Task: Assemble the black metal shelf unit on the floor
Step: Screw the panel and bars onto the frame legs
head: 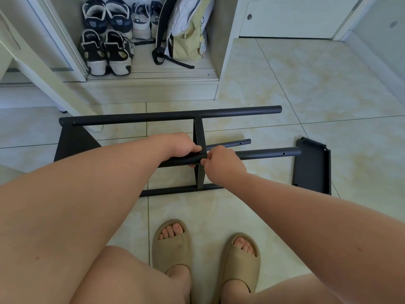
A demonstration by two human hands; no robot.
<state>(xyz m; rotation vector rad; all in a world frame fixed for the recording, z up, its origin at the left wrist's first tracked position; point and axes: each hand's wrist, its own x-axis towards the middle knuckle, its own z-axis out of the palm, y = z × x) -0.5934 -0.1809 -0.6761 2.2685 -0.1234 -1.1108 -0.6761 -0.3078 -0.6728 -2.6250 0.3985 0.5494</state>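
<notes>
The black metal shelf unit [171,116] lies on its side on the tiled floor, with long round poles running left to right. A thin black shelf panel [199,132] stands on edge across the poles at mid-frame. My left hand [180,145] grips the near upper pole right beside that panel. My right hand [222,162] pinches something small at the joint where the panel meets the pole; what it holds is hidden. A loose black shelf panel [312,166] lies flat on the floor past the pole ends at the right. Another panel [72,141] sits at the unit's left end.
An open white cabinet [225,62] behind the unit holds several shoes [105,49] and a pale green backpack [186,34]. A white slanted board [43,69] leans at the left. My feet in tan slides [173,244] stand just in front of the unit.
</notes>
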